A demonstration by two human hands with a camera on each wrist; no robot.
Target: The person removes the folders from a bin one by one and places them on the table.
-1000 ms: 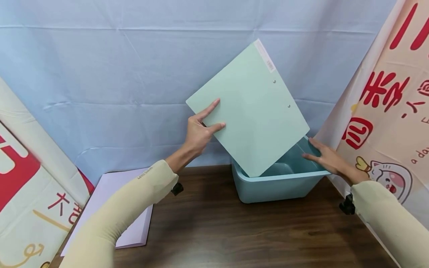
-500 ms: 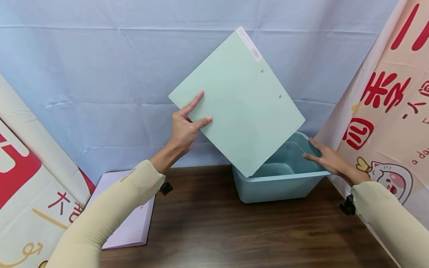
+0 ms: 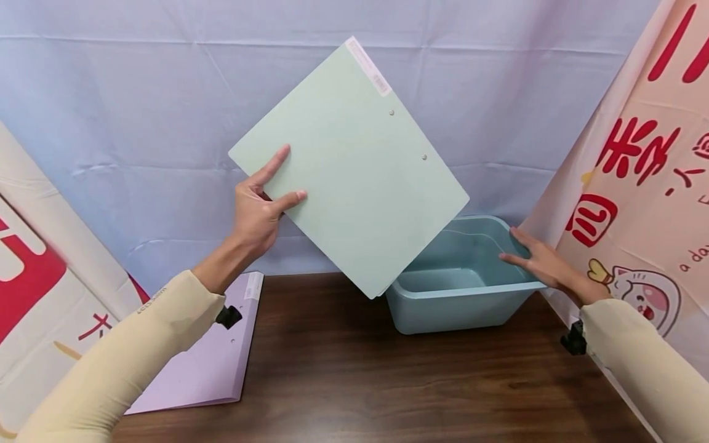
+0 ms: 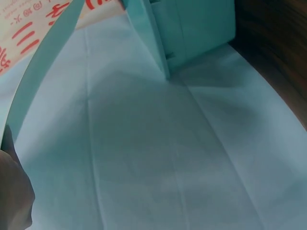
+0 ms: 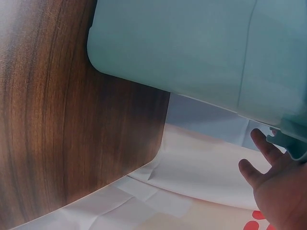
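In the head view, a mint-green file folder [image 3: 349, 166] hangs tilted in the air, with a white label along its upper edge and two rivets. My left hand [image 3: 257, 215] grips its lower-left edge, thumb and one finger on the near face; the other fingers are hidden behind. A light-blue plastic bin [image 3: 460, 311] stands on the table to the right, its visible inside bare. The folder's lower corner is at the bin's left rim. My right hand [image 3: 540, 261] holds the bin's right rim, thumb over the inside and other fingers outside, below the lip in the right wrist view.
A lilac file folder [image 3: 205, 369] lies on the dark wooden table [image 3: 343, 381] at the left, partly under my left sleeve. A pale blue cloth [image 3: 138, 154] hangs behind, with printed banners [image 3: 626, 203] at both sides.
My left hand has carried the mint-green folder leftward, from over the bin to its left side, uncovering more of the bin's inside. The right hand and bin have stayed put.
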